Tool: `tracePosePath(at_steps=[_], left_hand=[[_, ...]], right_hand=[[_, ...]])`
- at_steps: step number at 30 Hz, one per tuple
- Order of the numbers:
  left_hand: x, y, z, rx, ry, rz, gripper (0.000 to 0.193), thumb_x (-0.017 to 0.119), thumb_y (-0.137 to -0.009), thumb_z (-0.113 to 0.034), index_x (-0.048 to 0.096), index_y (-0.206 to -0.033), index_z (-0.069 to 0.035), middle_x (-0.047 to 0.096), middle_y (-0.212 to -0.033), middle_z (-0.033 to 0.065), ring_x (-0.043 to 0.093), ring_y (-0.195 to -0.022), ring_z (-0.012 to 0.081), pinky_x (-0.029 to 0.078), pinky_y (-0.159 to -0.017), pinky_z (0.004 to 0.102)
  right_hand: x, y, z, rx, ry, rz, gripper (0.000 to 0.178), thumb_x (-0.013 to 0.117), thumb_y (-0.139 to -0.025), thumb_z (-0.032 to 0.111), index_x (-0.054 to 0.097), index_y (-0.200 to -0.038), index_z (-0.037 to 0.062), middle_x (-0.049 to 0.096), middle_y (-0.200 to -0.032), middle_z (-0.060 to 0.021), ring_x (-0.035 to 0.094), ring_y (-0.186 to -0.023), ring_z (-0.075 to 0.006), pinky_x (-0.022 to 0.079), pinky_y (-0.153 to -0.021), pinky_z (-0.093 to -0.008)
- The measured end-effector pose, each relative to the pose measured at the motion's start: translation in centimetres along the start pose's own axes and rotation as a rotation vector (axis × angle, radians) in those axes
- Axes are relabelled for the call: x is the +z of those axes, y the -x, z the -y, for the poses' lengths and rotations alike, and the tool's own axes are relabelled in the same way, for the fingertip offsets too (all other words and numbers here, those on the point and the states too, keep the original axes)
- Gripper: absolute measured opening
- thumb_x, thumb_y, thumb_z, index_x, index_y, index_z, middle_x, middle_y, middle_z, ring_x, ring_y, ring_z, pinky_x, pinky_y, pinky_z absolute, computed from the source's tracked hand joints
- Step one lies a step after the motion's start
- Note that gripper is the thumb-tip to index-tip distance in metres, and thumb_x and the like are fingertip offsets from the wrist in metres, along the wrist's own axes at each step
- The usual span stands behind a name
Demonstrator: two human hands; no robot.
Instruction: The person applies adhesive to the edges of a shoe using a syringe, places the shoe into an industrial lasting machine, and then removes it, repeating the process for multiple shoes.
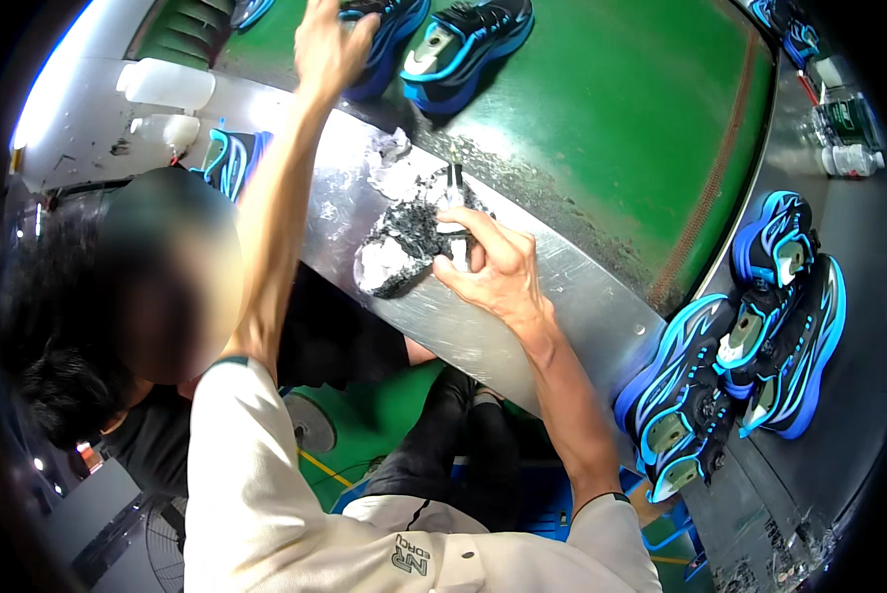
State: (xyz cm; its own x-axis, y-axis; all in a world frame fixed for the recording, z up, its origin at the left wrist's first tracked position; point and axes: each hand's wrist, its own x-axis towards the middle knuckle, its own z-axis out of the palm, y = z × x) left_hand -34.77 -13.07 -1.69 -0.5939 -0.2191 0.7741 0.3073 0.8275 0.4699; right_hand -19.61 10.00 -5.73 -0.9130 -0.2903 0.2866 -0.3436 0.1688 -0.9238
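My left hand (330, 51) reaches to the far side, its thumb apart from the fingers, which the upper edge of the view partly cuts off. Just right of it is a black and blue sports shoe (389, 47); whether they touch I cannot tell. Closer to me, my right hand (498, 262) pinches a slim tool with a black upper part (455, 176) and a pale lower part, its kind unclear. Beneath that tool lies a crumpled heap of black and white scraps (401, 237) on the metal table edge (562, 306).
Another shoe (466, 49) stands on the green belt (621, 109). Several shoes are piled at the right, including a blue-edged one (680, 385). White bottles (171, 84) stand at the far left. A co-worker (58, 296) sits close by my left arm.
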Motion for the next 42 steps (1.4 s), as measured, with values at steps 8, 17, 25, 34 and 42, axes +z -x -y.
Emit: tracePosePath(at_steps=[8, 17, 25, 34, 42], left_hand=[[-13.3, 14.7, -11.8, -0.272, -0.212, 0.953, 0.096, 0.085, -0.063, -0.021, 0.033, -0.141, 0.001, 0.045, -0.137, 0.0245, 0.046, -0.127, 0.0386, 0.039, -0.105, 0.0416], [-12.5, 15.6, -10.5, -0.208, -0.299, 0.906, 0.079, 0.082, -0.066, -0.013, 0.043, -0.133, 0.002, 0.055, -0.126, 0.0222, 0.053, -0.117, 0.0379, 0.045, -0.097, 0.0415], [-12.8, 13.3, -9.8, -0.038, -0.323, 0.965, 0.090, 0.085, -0.065, -0.023, 0.038, -0.137, 0.002, 0.050, -0.133, 0.0240, 0.049, -0.123, 0.0394, 0.043, -0.099, 0.0433], [11.8, -3.1, -1.5, -0.308, -0.261, 0.998, 0.080, 0.087, -0.055, -0.049, 0.060, -0.100, 0.012, 0.066, -0.098, 0.0265, 0.067, -0.090, 0.0329, 0.053, -0.078, 0.0394], [5.1, -2.0, -10.0, 0.228, -0.406, 0.840, 0.056, 0.074, -0.067, -0.031, 0.064, -0.117, -0.008, 0.070, -0.091, 0.0182, 0.068, -0.084, 0.0329, 0.053, -0.076, 0.0378]], right_hand=[[-2.0, 2.0, 1.8, 0.520, -0.757, 0.109, 0.033, 0.066, -0.076, 0.000, 0.062, -0.109, -0.0034, 0.068, -0.084, -0.0077, 0.060, -0.069, -0.0055, 0.050, -0.055, -0.0210], [-3.5, 3.5, 4.0, 0.628, -0.777, 0.027, 0.030, 0.063, -0.078, 0.001, 0.061, -0.107, -0.0085, 0.066, -0.077, -0.0074, 0.060, -0.061, -0.0081, 0.048, -0.053, -0.0209], [-8.1, 7.3, 5.1, 0.630, -0.720, -0.186, 0.033, 0.063, -0.084, 0.014, 0.058, -0.108, -0.0093, 0.068, -0.079, -0.0202, 0.059, -0.052, -0.0127, 0.044, -0.044, -0.0218], [-10.4, 10.5, 5.7, 0.379, -0.741, -0.445, 0.071, 0.076, -0.080, 0.043, 0.048, -0.120, -0.0075, 0.065, -0.097, -0.0281, 0.067, -0.065, -0.0218, 0.052, -0.051, -0.0252], [-10.5, 14.8, 7.1, 0.295, -0.711, -0.459, 0.070, 0.080, -0.078, 0.029, 0.044, -0.128, -0.0042, 0.063, -0.110, -0.0246, 0.065, -0.077, -0.0175, 0.051, -0.062, -0.0239]])
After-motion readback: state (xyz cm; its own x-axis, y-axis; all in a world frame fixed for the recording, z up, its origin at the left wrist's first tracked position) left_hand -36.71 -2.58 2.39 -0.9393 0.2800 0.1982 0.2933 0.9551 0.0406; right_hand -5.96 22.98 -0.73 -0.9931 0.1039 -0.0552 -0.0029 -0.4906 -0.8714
